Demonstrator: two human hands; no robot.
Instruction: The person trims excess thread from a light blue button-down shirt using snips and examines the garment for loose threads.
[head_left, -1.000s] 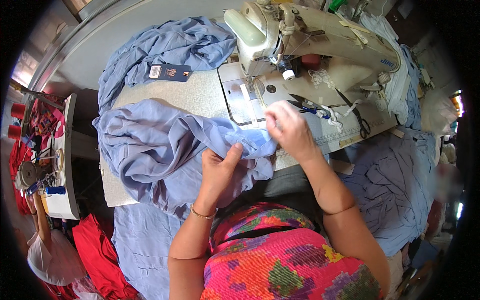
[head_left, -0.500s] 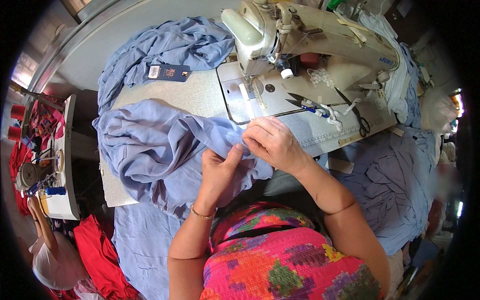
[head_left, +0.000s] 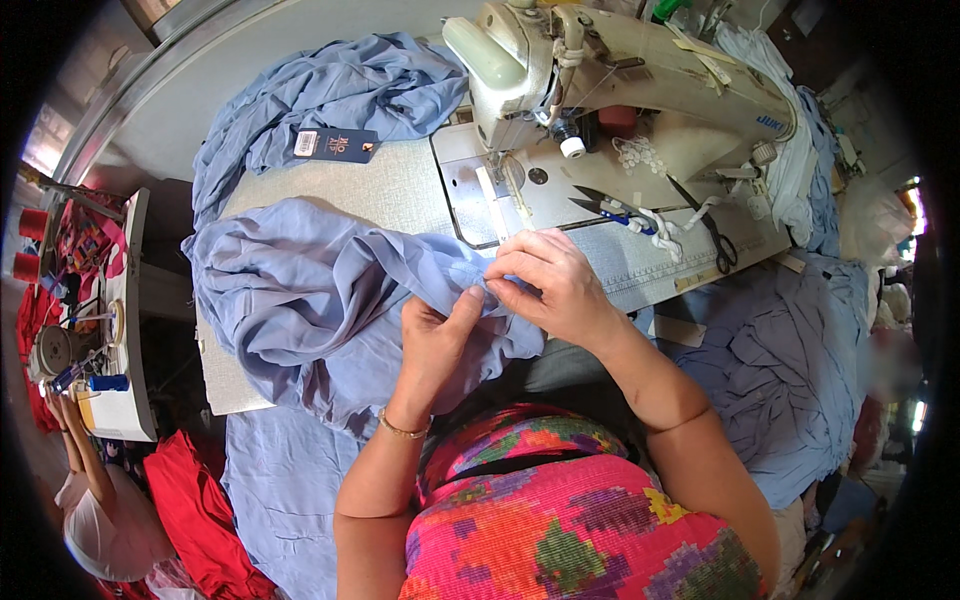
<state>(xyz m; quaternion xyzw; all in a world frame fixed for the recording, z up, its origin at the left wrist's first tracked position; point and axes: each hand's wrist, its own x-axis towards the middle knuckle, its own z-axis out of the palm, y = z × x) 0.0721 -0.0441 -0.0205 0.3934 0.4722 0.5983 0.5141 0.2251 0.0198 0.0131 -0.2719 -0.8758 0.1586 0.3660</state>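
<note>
A light blue garment (head_left: 290,270) is lying rumpled beneath the left hand (head_left: 437,335) and spreading to its left across the worktable (head_left: 350,190). The left hand is pinching a fold of it, thumb uppermost. The right hand (head_left: 555,285), close beside the left, is holding its thumb and forefinger tips together at the cloth; whether they are gripping fabric or thread cannot be told. Beyond the hands, a sewing machine (head_left: 690,95) is standing with its needle end ahead of the right hand. Ahead and to the right of that hand, 2 cutting tools are lying: blue-handled snips (head_left: 615,212) and black-handled scissors (head_left: 725,255), with a knotted white cord (head_left: 665,235) between them. Ahead and to the left of the left hand, a dark tag (head_left: 350,146) is resting by a second blue garment (head_left: 330,85). Farther out, blue cloth (head_left: 790,370) is heaping right of the right hand, and red cloth (head_left: 200,510) and 1 co-worker (head_left: 110,530) are showing well left of the left hand.
</note>
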